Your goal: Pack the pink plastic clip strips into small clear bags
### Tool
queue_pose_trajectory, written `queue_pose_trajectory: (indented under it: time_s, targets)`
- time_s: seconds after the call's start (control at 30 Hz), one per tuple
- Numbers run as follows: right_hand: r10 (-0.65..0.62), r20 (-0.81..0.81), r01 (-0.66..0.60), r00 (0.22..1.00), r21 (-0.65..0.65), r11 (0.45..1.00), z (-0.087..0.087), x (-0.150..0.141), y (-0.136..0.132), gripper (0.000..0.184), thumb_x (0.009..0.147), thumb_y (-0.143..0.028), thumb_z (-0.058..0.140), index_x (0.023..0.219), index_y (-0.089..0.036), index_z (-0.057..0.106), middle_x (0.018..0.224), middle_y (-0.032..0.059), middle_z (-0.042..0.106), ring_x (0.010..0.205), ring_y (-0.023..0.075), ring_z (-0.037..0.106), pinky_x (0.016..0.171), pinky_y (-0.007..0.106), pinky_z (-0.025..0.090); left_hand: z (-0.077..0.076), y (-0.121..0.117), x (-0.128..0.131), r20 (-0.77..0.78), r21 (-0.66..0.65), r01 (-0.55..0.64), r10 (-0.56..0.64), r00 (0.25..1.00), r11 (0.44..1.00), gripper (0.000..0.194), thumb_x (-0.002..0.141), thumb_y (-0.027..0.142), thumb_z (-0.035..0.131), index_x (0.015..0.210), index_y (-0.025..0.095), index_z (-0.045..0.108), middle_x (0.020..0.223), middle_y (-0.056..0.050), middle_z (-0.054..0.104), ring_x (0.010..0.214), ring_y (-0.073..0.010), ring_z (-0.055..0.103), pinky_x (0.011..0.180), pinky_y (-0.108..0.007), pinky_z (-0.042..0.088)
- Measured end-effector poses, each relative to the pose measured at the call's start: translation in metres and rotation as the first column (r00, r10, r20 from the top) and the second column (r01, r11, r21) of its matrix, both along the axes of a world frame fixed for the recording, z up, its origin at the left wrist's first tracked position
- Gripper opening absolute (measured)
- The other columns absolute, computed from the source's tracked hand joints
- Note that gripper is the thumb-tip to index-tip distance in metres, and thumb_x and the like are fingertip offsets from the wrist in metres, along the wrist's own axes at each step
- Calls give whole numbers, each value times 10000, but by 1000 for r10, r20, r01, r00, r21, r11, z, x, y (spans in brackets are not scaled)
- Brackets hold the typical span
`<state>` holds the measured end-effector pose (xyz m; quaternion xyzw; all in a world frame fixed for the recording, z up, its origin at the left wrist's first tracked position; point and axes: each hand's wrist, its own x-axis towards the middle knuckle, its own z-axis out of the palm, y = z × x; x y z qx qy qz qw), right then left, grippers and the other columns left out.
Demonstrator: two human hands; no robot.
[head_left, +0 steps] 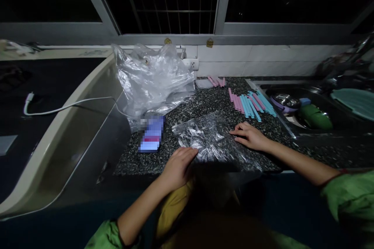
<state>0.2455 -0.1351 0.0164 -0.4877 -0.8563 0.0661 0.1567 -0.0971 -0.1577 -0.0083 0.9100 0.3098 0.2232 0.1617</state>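
If pulled too far left, likely to snag the bulky, crumpled, clear plastic bag point(154, 74) or shove the flat, bluish, phone-like object point(152, 134) close beside it. At the middle of the black speckled stone counter point(209, 101), near its front edge: thin, wrinkled, clear plastic film point(212, 136), apt to slip off from its own slack or tear from uneven tugging. Farther right, risk of scattering the narrow pink strips point(235, 102) and light-blue strips point(245, 107) toward the dark sink point(288, 127), from a sweep of the forearm.

Angled up from lower left with the left hand point(179, 165), palm down, fingers pressed together on the film; thumb hidden, so impossible to tell whether pinching. Stretched in from the right with the right hand point(251, 136), thumb and forefinger spread slightly apart, tips at the film's right side.
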Motion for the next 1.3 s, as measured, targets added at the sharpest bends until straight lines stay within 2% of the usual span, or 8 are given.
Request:
queue_pose_trajectory:
  time_s: [0.1, 0.3, 0.53, 0.67, 0.8, 1.0, 1.13, 1.3]
  targets:
    - [4, -4, -4, 1000, 25, 1000, -1, 4, -2, 254, 817, -321, 521, 995, -236, 682, 875, 87, 594, 842, 210, 527, 763, 378, 451, 1, -3, -5, -48, -6, 10, -10, 999, 1000, 617, 681, 81, 456, 1288, 186, 415, 1264, -102, 531, 1177, -240, 462, 1008, -471, 355]
    - [47, -83, -46, 995, 21, 999, -8, 6, 4, 257, 794, -325, 567, 1007, -215, 660, 885, 84, 598, 863, 206, 527, 771, 370, 442, 7, -2, -10, -103, 53, 14, -8, 995, 998, 568, 713, 158, 494, 1277, 171, 424, 1282, -116, 503, 1187, -259, 439, 1027, -496, 322]
    - [62, -137, -55, 989, 57, 997, -11, 4, 7, 167, 822, -288, 523, 775, -194, 653, 774, 67, 603, 764, 178, 522, 723, 349, 432, 2, 9, -7, -85, 101, -35, 43, 995, 994, 407, 788, 192, 490, 1194, 175, 505, 1165, -110, 575, 1068, -227, 519, 911, -414, 436]
    - [52, -165, -43, 985, 59, 997, -8, 3, 6, 160, 813, -278, 527, 718, -198, 629, 745, 57, 603, 753, 176, 535, 713, 343, 436, 1, 19, -5, -85, 183, -12, 28, 996, 983, 288, 843, 252, 475, 1100, 168, 574, 1054, -101, 620, 957, -203, 559, 816, -358, 473]
    - [44, -216, -30, 975, 69, 997, 5, 2, 7, 152, 807, -288, 531, 707, -206, 613, 740, 50, 607, 756, 176, 548, 722, 346, 443, 0, 29, -3, -59, 303, -11, 31, 998, 953, 221, 859, 247, 466, 979, 171, 635, 949, -83, 651, 850, -176, 581, 728, -306, 480]
    - [21, -289, -3, 957, 65, 998, 29, 7, 13, 167, 786, -333, 547, 678, -216, 597, 739, 45, 607, 763, 185, 565, 724, 353, 454, 3, 36, -1, 92, 408, -114, 83, 992, 906, 152, 835, 205, 504, 859, 158, 647, 850, -70, 666, 753, -157, 584, 650, -280, 474]
    - [4, -329, 22, 944, 76, 997, 46, 8, 15, 189, 785, -368, 548, 676, -219, 592, 716, 42, 604, 739, 186, 571, 714, 349, 459, 6, 40, 0, 276, 347, -223, 128, 953, 911, 124, 821, 174, 518, 850, 154, 637, 848, -76, 655, 775, -151, 590, 674, -274, 488]
    - [31, -318, 4, 948, 110, 994, 66, 6, 15, 197, 792, -385, 543, 688, -224, 588, 714, 39, 612, 718, 179, 572, 716, 343, 460, 9, 45, 5, 474, 146, -293, 193, 859, 945, 113, 814, 170, 521, 786, 156, 630, 806, -60, 645, 784, -138, 607, 698, -263, 500]
